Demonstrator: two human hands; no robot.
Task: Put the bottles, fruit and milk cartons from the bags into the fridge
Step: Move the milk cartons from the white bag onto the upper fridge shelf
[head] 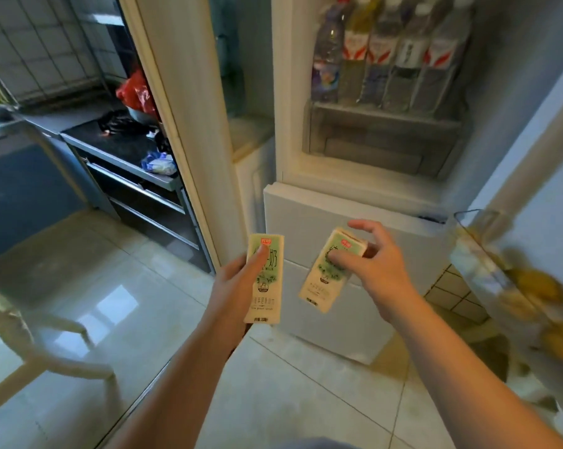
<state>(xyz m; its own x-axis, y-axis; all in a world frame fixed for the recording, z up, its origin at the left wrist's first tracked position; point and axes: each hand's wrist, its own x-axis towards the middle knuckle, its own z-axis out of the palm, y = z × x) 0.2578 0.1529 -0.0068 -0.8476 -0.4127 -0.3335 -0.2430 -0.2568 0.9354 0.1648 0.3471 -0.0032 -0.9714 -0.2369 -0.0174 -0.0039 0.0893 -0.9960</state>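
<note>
The left hand (238, 280) is gripping one milk carton (267, 286) upright, thumb across its face, ready for shelving. The second carton (325, 280), tilted, is being pinched by the right hand (380, 270), index finger lifted. Both are hanging before the open fridge, below the bottles (390, 59) filling the door rack (383, 131).

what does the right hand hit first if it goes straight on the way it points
Likely the closed lower fridge door, just beyond the right hand and its milk carton; depth is unclear.

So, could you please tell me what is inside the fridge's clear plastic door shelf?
The clear door shelf holds a row of tall plastic bottles, standing upright; its frosted front covers their bases.
</note>
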